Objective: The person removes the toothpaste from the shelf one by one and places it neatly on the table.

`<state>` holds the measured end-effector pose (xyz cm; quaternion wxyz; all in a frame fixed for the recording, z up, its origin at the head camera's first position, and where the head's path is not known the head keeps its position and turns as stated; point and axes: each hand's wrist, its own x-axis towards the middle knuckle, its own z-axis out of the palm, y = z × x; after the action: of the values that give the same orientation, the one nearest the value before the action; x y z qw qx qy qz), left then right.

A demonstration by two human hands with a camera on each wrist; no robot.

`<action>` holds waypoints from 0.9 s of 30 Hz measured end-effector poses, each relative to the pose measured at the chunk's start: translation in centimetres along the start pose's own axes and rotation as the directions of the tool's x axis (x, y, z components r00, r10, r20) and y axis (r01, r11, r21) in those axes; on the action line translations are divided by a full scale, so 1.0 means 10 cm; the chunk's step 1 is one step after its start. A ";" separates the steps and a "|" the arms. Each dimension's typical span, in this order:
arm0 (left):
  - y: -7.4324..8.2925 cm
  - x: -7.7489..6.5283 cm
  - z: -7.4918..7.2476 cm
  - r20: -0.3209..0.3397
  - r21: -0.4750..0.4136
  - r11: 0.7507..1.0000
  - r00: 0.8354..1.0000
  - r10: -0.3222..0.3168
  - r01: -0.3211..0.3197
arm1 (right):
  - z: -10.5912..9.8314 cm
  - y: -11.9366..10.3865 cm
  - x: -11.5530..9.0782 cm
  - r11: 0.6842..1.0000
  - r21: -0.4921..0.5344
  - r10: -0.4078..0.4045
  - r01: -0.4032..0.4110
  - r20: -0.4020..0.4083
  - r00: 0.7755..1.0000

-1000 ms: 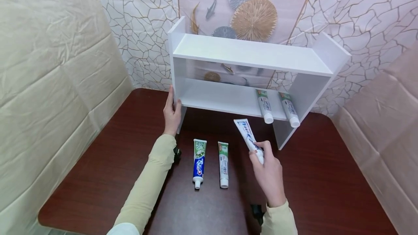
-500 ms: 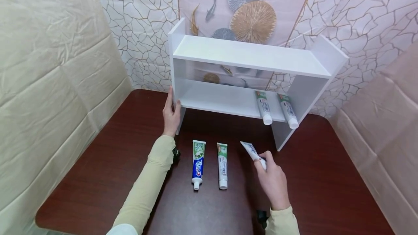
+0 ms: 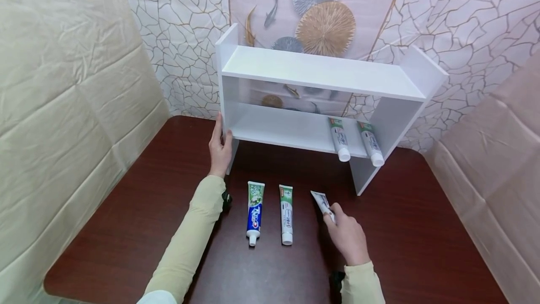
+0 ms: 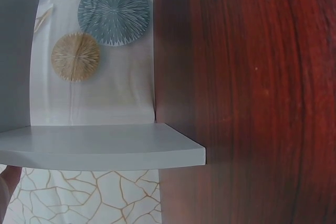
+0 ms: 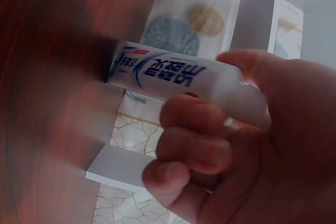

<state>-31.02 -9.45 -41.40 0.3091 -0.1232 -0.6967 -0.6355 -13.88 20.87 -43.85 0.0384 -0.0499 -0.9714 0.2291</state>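
My right hand [image 3: 348, 238] grips a white toothpaste tube [image 3: 322, 202] with blue lettering, cap end in the palm. In the right wrist view that tube [image 5: 168, 72] points its flat end at the tabletop, thumb and fingers around the cap end. Whether it touches the table is unclear. My left hand [image 3: 220, 151] holds the left side panel of a white shelf [image 3: 312, 67], the panel between thumb and fingers; the left wrist view shows only a sliver of it. A blue-green toothpaste tube [image 3: 255, 212] and a green-white tube [image 3: 286, 215] lie on the table, caps toward me.
Two green-white toothpaste tubes, one [image 3: 339, 137] left of the other [image 3: 370, 142], lie at the right end of the lower shelf board, caps overhanging its front edge. Dark red-brown tabletop [image 3: 139, 210] surrounds the shelf. Patterned cloth [image 3: 190, 36] hangs behind it.
My right hand has lowered the white-blue toothpaste tube from in front of the shelf to near the tabletop, right of the two lying tubes. The left hand has stayed on the panel.
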 end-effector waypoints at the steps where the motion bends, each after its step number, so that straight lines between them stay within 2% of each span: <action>1: -0.01 0.00 0.00 0.002 -0.001 1.000 1.000 -0.003 0.003 | 0.01 0.00 0.00 1.000 -0.007 -0.008 0.009 0.012 1.000; 15: -0.01 0.01 0.00 0.000 0.007 1.000 1.000 0.019 -0.019 | 0.15 0.04 0.01 0.999 -0.047 -0.013 0.020 0.137 0.991; 22: -0.01 0.01 0.01 -0.009 0.009 1.000 1.000 0.019 -0.019 | 0.21 0.07 0.03 1.000 -0.026 0.004 0.001 0.187 0.982; 27: -0.07 0.01 0.01 -0.011 0.003 1.000 1.000 0.009 -0.009 | 0.24 0.09 0.03 1.000 0.015 -0.003 0.000 0.210 0.978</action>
<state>-31.55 -9.47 -41.86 0.3158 -0.1225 -0.6954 -0.6338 -14.38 20.62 -46.37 -0.0639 -0.0243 -0.9683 0.2402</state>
